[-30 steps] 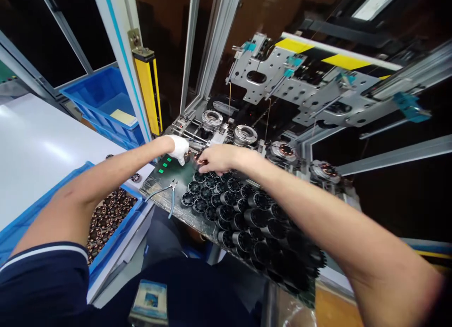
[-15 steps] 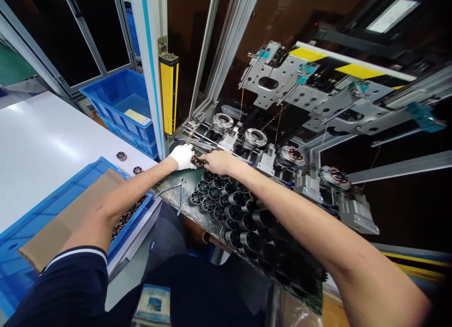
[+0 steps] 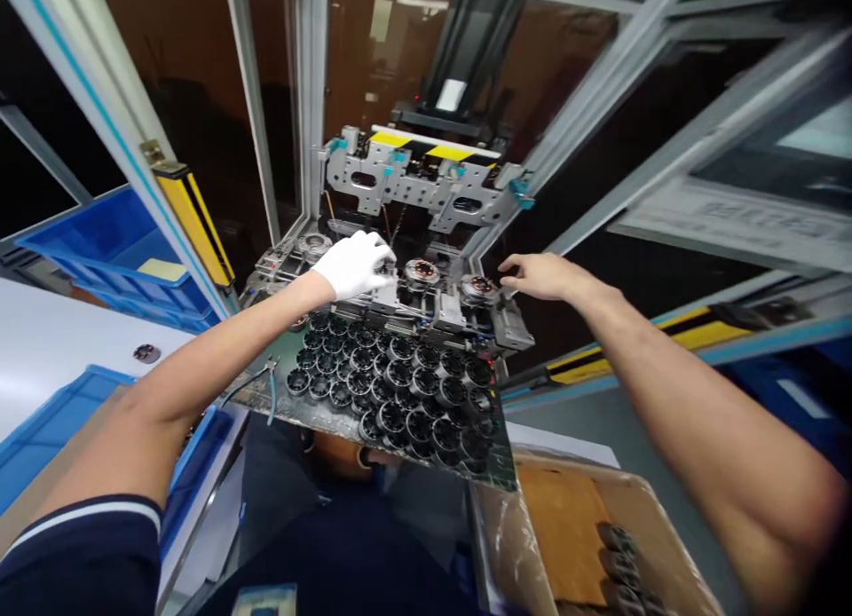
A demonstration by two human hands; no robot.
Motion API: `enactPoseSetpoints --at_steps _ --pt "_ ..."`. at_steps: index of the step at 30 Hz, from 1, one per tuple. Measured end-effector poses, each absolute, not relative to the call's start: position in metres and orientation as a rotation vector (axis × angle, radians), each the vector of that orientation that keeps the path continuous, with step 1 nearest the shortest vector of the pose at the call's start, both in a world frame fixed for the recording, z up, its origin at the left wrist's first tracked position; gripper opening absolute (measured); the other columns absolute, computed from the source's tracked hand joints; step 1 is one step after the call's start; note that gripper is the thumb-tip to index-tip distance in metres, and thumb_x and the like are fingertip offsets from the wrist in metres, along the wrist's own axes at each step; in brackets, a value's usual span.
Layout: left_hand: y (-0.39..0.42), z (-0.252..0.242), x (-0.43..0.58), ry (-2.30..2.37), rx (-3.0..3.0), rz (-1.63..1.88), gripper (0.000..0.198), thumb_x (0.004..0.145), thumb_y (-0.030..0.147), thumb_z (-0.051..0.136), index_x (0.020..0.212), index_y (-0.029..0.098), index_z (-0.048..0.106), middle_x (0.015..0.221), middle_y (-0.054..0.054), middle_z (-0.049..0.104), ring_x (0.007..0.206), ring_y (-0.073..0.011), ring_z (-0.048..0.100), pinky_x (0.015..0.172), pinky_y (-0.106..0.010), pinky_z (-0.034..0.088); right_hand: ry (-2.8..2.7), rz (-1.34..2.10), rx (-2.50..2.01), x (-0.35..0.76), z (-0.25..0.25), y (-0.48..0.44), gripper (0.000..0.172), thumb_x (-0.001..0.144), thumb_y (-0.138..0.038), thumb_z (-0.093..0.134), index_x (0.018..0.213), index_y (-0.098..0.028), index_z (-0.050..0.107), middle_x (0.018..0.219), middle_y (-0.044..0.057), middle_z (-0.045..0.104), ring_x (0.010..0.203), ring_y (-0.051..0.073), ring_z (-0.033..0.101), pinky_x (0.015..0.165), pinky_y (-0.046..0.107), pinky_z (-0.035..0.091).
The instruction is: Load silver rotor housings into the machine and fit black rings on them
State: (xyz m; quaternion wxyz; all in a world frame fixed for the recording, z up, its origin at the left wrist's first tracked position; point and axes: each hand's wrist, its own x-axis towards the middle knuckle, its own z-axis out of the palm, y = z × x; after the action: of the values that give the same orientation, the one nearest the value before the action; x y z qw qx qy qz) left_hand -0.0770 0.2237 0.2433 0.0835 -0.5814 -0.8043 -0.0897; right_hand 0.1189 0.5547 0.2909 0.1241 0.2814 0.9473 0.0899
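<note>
My left hand [image 3: 352, 263], in a white glove, reaches into the machine. Its fingers curl over a fixture between an empty round nest [image 3: 314, 243] and a copper-wound stator [image 3: 422, 272]; what it grips is hidden. My bare right hand [image 3: 536, 276] hovers with fingers stretched out, tips just right of another wound stator [image 3: 480, 288] on the rightmost fixture, with nothing seen in it. Below both hands lies a green mat [image 3: 280, 405] packed with several black stator cores [image 3: 392, 376].
Cutting pliers [image 3: 270, 385] lie at the mat's left edge. Blue bins stand at far left [image 3: 113, 243] and lower left [image 3: 40, 421]. A plastic-lined cardboard box [image 3: 579, 527] sits lower right. A yellow light-curtain bar [image 3: 193, 217] and a striped metal tooling plate [image 3: 419, 168] frame the machine opening.
Both hands have left the front of the mat, where they held one wound stator together. The left went up to a fixture, the right swung far right. The view turned right.
</note>
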Motion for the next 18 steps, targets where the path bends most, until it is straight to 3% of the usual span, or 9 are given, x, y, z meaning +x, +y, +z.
enactPoseSetpoints --at_steps 4,8,11,18 --pt "0.333 0.243 -0.057 -2.363 -1.799 -0.209 0.05 0.111 0.046 0.068 0.153 0.021 0.072 0.166 -0.017 0.061 0.15 -0.0413 0.056 0.119 -0.052 0.052 2.745 0.121 0.874 0.142 0.253 0.591 0.04 0.112 -0.044 0.077 0.141 -0.018 0.072 0.14 0.012 0.074 0.123 0.027 0.075 0.108 0.05 0.067" --pt "0.404 0.218 -0.052 -2.435 -1.828 -0.044 0.047 0.109 0.044 0.074 0.149 0.019 0.071 0.161 -0.016 0.064 0.146 -0.0365 0.062 0.117 -0.056 0.058 2.79 -0.001 0.883 0.152 0.224 0.612 0.04 0.112 -0.047 0.076 0.14 -0.018 0.073 0.142 0.012 0.074 0.127 0.028 0.074 0.112 0.052 0.065" --pt "0.428 0.202 -0.051 -2.461 -1.824 0.047 0.042 0.111 0.044 0.075 0.143 0.018 0.072 0.151 -0.014 0.069 0.138 -0.0317 0.068 0.116 -0.055 0.061 2.827 -0.058 0.921 0.153 0.211 0.627 0.042 0.112 -0.049 0.075 0.141 -0.019 0.073 0.143 0.012 0.073 0.128 0.028 0.074 0.113 0.053 0.064" --pt "0.438 0.199 -0.047 -2.428 -1.783 0.068 0.033 0.111 0.043 0.075 0.13 0.017 0.076 0.142 -0.013 0.073 0.134 -0.0298 0.07 0.115 -0.054 0.061 2.902 -0.15 0.942 0.147 0.201 0.646 0.04 0.111 -0.045 0.077 0.142 -0.019 0.073 0.146 0.012 0.072 0.131 0.029 0.072 0.115 0.055 0.064"
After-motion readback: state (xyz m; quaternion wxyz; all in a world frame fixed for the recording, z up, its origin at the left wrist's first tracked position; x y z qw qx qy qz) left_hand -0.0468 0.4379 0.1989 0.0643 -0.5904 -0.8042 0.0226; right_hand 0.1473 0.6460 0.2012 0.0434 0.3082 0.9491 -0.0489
